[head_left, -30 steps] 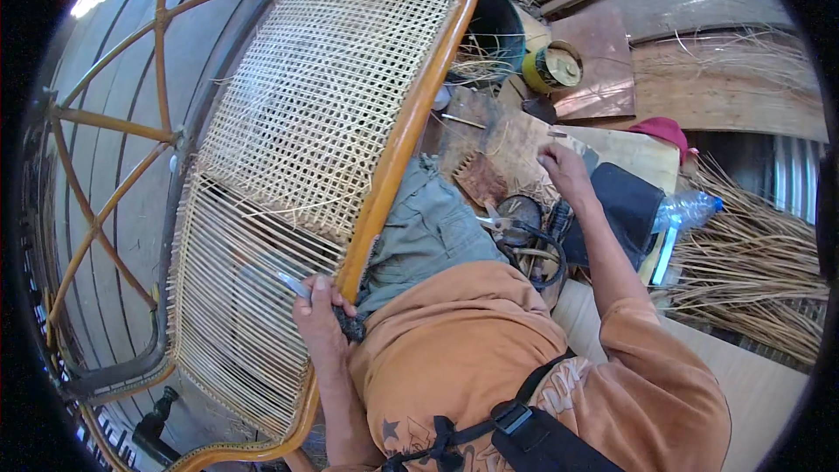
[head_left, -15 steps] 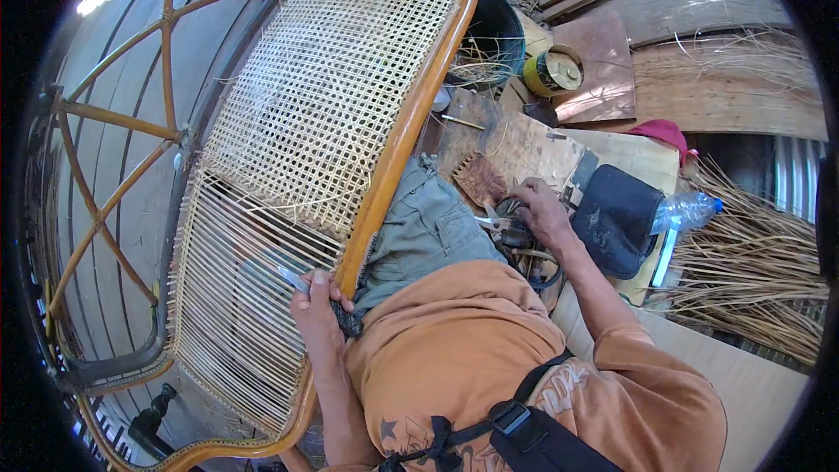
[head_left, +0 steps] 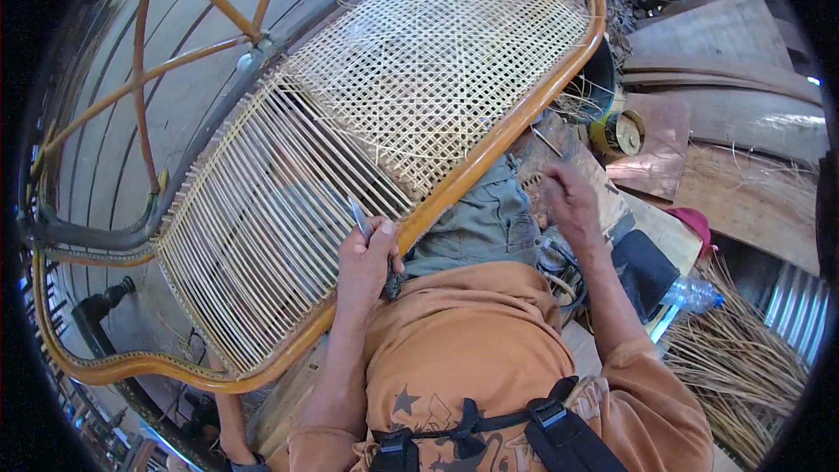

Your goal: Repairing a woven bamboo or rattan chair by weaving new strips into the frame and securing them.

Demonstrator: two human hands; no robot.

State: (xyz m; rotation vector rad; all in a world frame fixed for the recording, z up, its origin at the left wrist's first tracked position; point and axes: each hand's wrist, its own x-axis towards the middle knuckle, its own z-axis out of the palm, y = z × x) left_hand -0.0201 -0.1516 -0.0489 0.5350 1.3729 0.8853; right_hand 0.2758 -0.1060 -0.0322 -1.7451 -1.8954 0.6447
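Observation:
A rattan chair frame [head_left: 502,135] with a part-woven cane panel [head_left: 419,70] lies tilted across my lap. My left hand [head_left: 367,258] rests on the orange rim and grips a slim metal tool [head_left: 358,217] that points into the unwoven cane strands [head_left: 253,236]. My right hand [head_left: 568,201] is off to the right of the frame, above a small woven piece and a wooden board; its fingers are curled, and whether they hold anything is not visible.
A yellow tape reel [head_left: 616,131] lies past the frame's edge. A dark bag [head_left: 642,267], a plastic bottle [head_left: 695,295] and a pile of loose cane strips [head_left: 743,358] lie at my right. Wooden boards [head_left: 743,183] cover the far right.
My right hand has drawn back from the board toward my lap. The view has swung so the chair panel sits more to the centre. My left hand keeps the tool on the rim.

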